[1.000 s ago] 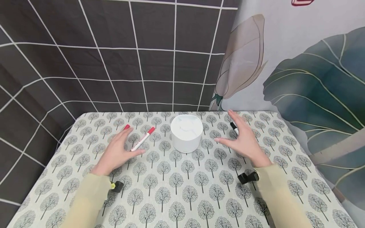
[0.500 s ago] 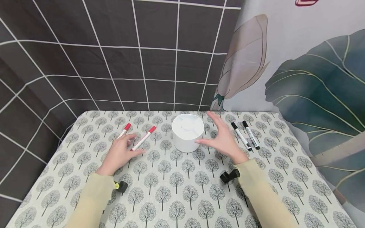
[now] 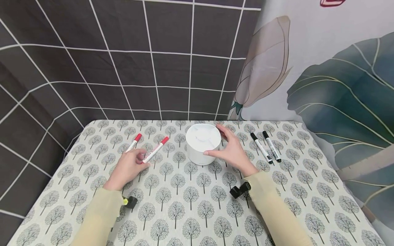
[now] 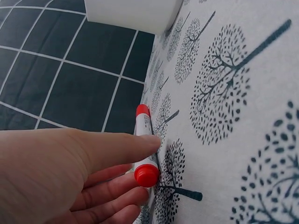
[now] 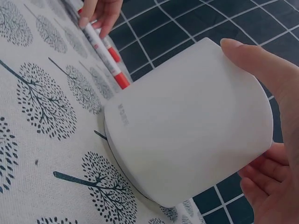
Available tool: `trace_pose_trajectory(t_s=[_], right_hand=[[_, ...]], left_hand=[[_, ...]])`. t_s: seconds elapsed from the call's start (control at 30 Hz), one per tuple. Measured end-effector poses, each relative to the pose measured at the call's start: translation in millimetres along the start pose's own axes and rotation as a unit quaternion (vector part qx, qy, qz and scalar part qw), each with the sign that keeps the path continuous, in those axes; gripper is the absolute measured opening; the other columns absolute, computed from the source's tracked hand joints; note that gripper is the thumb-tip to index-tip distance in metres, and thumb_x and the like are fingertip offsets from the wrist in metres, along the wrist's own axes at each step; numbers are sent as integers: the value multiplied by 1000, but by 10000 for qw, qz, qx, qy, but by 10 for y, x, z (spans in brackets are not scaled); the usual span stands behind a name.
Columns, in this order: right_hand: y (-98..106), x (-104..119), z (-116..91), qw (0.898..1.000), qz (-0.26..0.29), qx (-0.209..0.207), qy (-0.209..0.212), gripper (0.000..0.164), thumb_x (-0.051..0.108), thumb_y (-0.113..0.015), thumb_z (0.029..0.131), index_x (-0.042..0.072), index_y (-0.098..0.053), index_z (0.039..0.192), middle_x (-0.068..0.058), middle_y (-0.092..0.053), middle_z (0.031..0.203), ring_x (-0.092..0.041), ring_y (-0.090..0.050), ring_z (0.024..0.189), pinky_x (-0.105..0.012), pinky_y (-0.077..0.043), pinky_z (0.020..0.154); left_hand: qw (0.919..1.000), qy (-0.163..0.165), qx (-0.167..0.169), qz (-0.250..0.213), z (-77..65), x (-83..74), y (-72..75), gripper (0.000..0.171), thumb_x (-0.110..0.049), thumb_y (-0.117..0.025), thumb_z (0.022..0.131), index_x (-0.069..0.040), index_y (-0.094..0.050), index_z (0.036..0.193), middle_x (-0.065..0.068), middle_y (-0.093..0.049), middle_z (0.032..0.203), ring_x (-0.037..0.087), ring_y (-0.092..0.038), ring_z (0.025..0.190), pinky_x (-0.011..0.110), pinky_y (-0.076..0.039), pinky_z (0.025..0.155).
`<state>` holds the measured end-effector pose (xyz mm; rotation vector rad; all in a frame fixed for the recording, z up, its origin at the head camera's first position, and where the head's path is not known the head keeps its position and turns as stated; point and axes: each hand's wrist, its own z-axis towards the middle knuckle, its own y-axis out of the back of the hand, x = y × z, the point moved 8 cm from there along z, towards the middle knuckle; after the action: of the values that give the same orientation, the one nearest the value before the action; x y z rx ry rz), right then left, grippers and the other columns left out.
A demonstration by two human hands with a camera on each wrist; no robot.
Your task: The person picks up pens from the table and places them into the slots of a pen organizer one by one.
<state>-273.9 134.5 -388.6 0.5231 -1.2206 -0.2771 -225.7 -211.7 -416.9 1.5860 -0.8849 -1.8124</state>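
Observation:
A white pen holder (image 3: 201, 143), round with dividers inside, stands at the middle of the table's far half. My right hand (image 3: 232, 150) grips its right side, thumb on the near side by the rim and fingers round the back; those fingers are partly hidden. To the left, my left hand (image 3: 129, 167) pinches the near end of a white marker with red ends (image 4: 145, 126), which lies slanted on the cloth. Thumb and fingers stand on either side of that marker. Just left of it lies a second red-capped marker (image 3: 134, 141), its lower part behind the hand.
Two black-capped markers, a left one (image 3: 261, 148) and a right one (image 3: 272, 147), lie side by side right of the pen holder. The tree-print tablecloth (image 3: 191, 201) reaches back to a dark gridded curtain (image 3: 169, 68). A leaf-print curtain (image 3: 338, 85) hangs at the right.
My right hand has moved left from near the black-capped markers to the pen holder and taken hold of it. The left thumb and fingers have drawn together on the red-capped marker.

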Motion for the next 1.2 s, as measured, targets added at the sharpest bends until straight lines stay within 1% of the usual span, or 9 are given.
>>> trace_pose_trajectory(t_s=[0.1, 0.2, 0.4, 0.6, 0.73, 0.83, 0.97, 1.03, 1.2], right_hand=[[-10, -11, -2, 9999, 150, -20, -30, 111, 38, -98, 65, 13, -40, 156, -7, -47, 150, -25, -50, 132, -39, -40, 114], [-13, -17, -5, 9997, 243, -35, -76, 109, 37, -98, 65, 12, -41, 155, -6, -47, 150, -26, -52, 129, -38, -43, 111], [-16, -24, -3, 9993, 342, -44, -140, 108, 37, -98, 65, 12, -42, 155, -5, -45, 152, -25, -52, 130, -37, -43, 111], [-18, -29, -8, 9990, 400, -56, -176, 108, 35, -98, 65, 13, -42, 155, -6, -48, 150, -24, -52, 130, -34, -43, 111], [-25, -38, -5, 9989, 427, -47, -160, 109, 36, -98, 65, 12, -42, 155, -7, -49, 149, -23, -51, 130, -33, -42, 112], [-27, -43, -3, 9989, 444, -56, -144, 109, 36, -98, 65, 12, -42, 155, -7, -49, 148, -22, -51, 130, -34, -42, 112], [-27, -47, -6, 9988, 465, -56, -158, 109, 37, -98, 65, 12, -42, 155, -6, -50, 148, -22, -51, 130, -35, -42, 112], [-27, -50, -7, 9987, 465, -49, -185, 109, 38, -98, 65, 13, -42, 155, -6, -48, 149, -23, -51, 130, -36, -42, 112], [-23, -58, -5, 9988, 444, -55, -223, 110, 41, -98, 64, 13, -42, 155, -5, -47, 151, -25, -51, 130, -37, -43, 111]], left_hand=[[9999, 87, 71, -8, 1, 17, -15, 49, -4, -83, 82, 10, -63, 124, 12, -68, 95, 23, -68, 82, 39, -60, 73], [9998, 160, 149, 35, 0, 26, -28, 41, -3, -81, 82, 8, -66, 119, 10, -69, 93, 23, -67, 81, 38, -59, 72], [9993, 276, 224, 125, 10, 26, -35, 27, -5, -80, 84, 3, -71, 109, 6, -69, 87, 19, -64, 75, 36, -56, 66], [9988, 458, 174, 28, 33, 71, -31, 26, -7, -76, 89, 5, -70, 111, 8, -69, 89, 19, -62, 74, 34, -54, 64], [9977, 629, -128, -216, 44, 135, 37, 28, -7, -72, 93, 6, -68, 117, 13, -70, 95, 24, -65, 80, 34, -56, 66], [9952, 679, -487, -507, 53, 168, 119, 29, -10, -69, 96, 5, -66, 120, 18, -70, 102, 30, -68, 90, 39, -60, 74], [9866, 838, -894, -1074, 65, 202, 208, 31, -17, -69, 98, 2, -66, 123, 20, -69, 111, 33, -68, 100, 43, -60, 85], [9808, 976, -1047, -1321, 68, 216, 238, 33, -20, -69, 99, -1, -67, 125, 19, -69, 114, 32, -67, 104, 39, -59, 87], [9645, 1262, -1349, -1887, 69, 239, 293, 34, -21, -70, 98, -4, -66, 128, 16, -68, 122, 28, -65, 110, 19, -56, 83]])
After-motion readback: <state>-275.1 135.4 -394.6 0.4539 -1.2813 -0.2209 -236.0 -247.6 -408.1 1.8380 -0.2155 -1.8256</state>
